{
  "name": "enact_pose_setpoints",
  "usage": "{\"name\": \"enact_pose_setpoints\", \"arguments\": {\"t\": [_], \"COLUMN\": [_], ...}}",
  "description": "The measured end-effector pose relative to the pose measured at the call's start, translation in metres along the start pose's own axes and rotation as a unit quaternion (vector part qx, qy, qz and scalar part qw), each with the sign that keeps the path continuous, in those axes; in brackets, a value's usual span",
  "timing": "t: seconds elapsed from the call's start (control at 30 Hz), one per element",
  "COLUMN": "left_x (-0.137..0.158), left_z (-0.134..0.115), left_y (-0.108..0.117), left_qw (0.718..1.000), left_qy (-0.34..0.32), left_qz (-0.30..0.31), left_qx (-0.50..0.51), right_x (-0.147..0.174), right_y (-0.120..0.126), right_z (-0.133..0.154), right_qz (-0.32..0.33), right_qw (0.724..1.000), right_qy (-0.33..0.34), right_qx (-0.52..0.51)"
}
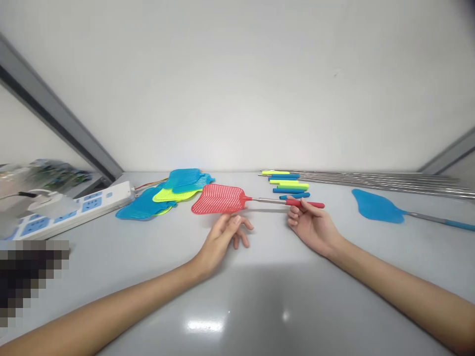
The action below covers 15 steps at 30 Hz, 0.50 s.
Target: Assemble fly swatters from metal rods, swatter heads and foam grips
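Note:
A red fly swatter [220, 199] with a mesh head, a metal rod and a red grip lies level across the middle of the view. My right hand [313, 225] is closed around its red grip, thumb on top. Just under the mesh head, my left hand [228, 232] has its fingers apart and curled a little; whether it touches the mesh I cannot tell. Blue swatter heads [187, 179] and yellow-green swatter heads [172, 196] lie in a loose pile to the left.
Blue and yellow-green grip tubes [291, 187] lie at the back, beside several long metal rods [386, 182]. A blue fly swatter [380, 206] rests on the right. A white power strip [77, 207] and plugs occupy the left, on the grey table [282, 306].

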<state>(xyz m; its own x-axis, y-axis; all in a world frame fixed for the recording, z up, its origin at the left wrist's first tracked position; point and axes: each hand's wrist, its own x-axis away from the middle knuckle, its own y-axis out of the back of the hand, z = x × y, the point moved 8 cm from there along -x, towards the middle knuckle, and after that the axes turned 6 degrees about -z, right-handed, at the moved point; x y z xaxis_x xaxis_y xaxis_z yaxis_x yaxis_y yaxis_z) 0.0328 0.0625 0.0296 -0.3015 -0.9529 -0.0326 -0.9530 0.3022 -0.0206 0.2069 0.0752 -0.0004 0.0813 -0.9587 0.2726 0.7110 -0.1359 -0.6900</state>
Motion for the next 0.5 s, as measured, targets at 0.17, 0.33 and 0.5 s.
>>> {"name": "enact_pose_setpoints", "arguments": {"t": [0.17, 0.33, 0.5], "left_x": [0.0, 0.0, 0.0], "left_z": [-0.001, 0.002, 0.006], "left_y": [-0.005, -0.006, -0.008], "left_qw": [0.999, 0.997, 0.994], "left_qy": [-0.001, 0.002, 0.025], "left_qz": [0.033, 0.041, 0.062], "left_qx": [-0.028, -0.066, -0.084], "right_x": [-0.013, -0.022, -0.014], "right_y": [0.016, 0.038, 0.059], "right_z": [0.034, 0.078, 0.14], "right_qz": [-0.023, -0.053, -0.078], "right_qw": [0.994, 0.983, 0.96], "right_qy": [0.101, 0.174, 0.27], "right_qx": [0.019, 0.004, 0.014]}}
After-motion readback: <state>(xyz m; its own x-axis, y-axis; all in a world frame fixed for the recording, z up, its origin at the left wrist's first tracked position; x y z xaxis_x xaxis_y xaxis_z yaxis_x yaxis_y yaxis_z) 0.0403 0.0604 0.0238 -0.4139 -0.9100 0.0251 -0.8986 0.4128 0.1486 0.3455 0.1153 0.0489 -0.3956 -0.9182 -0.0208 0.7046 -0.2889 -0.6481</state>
